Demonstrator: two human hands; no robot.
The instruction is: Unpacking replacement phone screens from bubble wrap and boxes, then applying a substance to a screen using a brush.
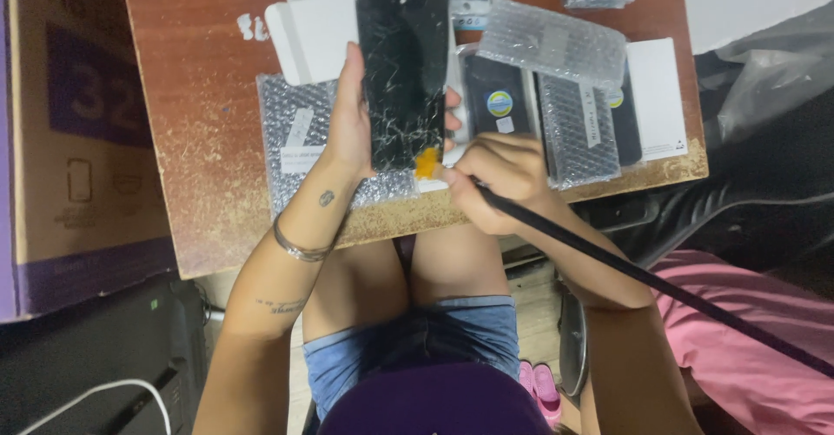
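head view: the left hand (pixel 352 131) holds a black phone (pixel 403 79) upright above the wooden table (pixel 200 122), its grip wrapped around the lower left edge with fingertips showing past the right edge. the phone's glass is badly cracked, with white fracture lines spreading across the lower half. the right hand (pixel 499 179) is closed around a thin black rod-like tool (pixel 643 274) whose long shaft runs back toward the lower right; its tip sits by a small orange piece (pixel 426 164) at the phone's bottom edge. whether the orange piece belongs to the tool or is a separate pick, i cannot tell.

judging by its look, the phone is light and stiff, but the broken glass makes it fragile and sharp in places, and the smooth face is likely slippery. the safer hold seems to be along the side edges of the frame, as the left hand has it, keeping skin off the cracked area and avoiding any bending.

behind the phone lie bubble-wrap packets (pixel 552 44), more dark phone screens (pixel 497 96) in wrap, a white box (pixel 317 31) and a white card (pixel 658 87). a cardboard box (pixel 78 122) stands left of the table.
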